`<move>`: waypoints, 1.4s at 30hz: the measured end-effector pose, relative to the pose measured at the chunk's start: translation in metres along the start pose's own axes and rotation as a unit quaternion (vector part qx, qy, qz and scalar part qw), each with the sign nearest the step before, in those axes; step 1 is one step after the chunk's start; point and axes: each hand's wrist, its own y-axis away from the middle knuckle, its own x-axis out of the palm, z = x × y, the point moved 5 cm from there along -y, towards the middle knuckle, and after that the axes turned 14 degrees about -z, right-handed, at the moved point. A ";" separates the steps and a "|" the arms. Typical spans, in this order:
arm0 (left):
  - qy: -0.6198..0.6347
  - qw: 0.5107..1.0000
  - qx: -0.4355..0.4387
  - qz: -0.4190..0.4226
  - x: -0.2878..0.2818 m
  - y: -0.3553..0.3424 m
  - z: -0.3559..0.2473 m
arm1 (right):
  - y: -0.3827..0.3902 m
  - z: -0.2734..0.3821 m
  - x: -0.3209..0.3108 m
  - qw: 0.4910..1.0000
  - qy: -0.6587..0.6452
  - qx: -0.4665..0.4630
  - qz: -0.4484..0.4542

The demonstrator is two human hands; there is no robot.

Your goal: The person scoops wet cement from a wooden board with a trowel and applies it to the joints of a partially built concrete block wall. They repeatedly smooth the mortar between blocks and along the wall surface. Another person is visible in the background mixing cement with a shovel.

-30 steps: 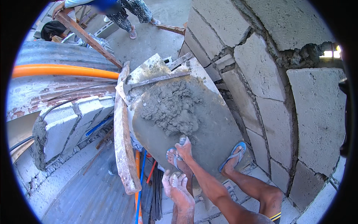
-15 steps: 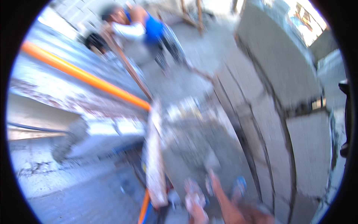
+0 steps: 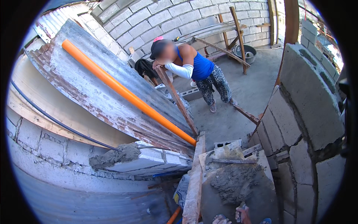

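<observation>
A block wall (image 3: 179,18) spans the top of the frame, and a nearer wall (image 3: 294,123) of rough blocks with dark joints climbs the right side. A rusted metal sheet (image 3: 100,87) fills much of the upper left, with an orange pipe (image 3: 128,95) lying slantwise along it. A co-worker (image 3: 201,72) in a blue top, white sleeve and patterned trousers leans on the upper end of a slanting timber (image 3: 177,100) at upper centre. In the lower right lies a board (image 3: 212,203), wet and grey over much of its surface, with a pale plank (image 3: 194,183) running along its left side. The mortar (image 3: 235,182) sits on the board in a rough, lumpy heap. A dark basin (image 3: 247,55) rests on the floor at upper right of centre, and a sack (image 3: 181,191) is wedged left of the plank. A long-handled tool (image 3: 233,161) lies across the board above the heap. At the bottom edge, the right hand (image 3: 242,214) is just below the mortar, fingers curled; what it grips cannot be made out. The left hand (image 3: 221,219) is beside it, partly cut off, its fingers bent; whether it holds anything cannot be told.
</observation>
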 end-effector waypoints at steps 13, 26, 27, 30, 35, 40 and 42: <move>0.007 0.997 -0.074 -0.027 0.019 0.022 0.011 | 0.096 0.017 0.011 0.745 0.463 -0.288 -0.385; 0.013 0.987 -0.142 -0.081 0.018 0.029 -0.007 | 0.120 -0.068 -0.042 0.880 0.294 -0.142 -0.344; 0.023 0.987 -0.145 -0.063 0.021 0.029 -0.009 | 0.135 -0.086 -0.055 0.919 0.182 -0.126 -0.326; 0.024 0.983 -0.166 -0.076 0.026 0.026 -0.012 | 0.128 -0.097 -0.066 0.949 0.069 -0.039 -0.305; -0.012 0.997 -0.069 -0.007 0.030 0.008 -0.015 | 0.005 0.003 0.008 0.976 0.019 -0.154 -0.152; 0.049 0.996 0.033 0.061 0.026 -0.009 -0.032 | 0.117 0.078 0.019 0.932 0.182 -0.247 -0.194; 0.058 0.998 0.022 0.029 0.018 -0.010 -0.038 | 0.209 0.109 0.028 0.958 0.133 -0.246 -0.059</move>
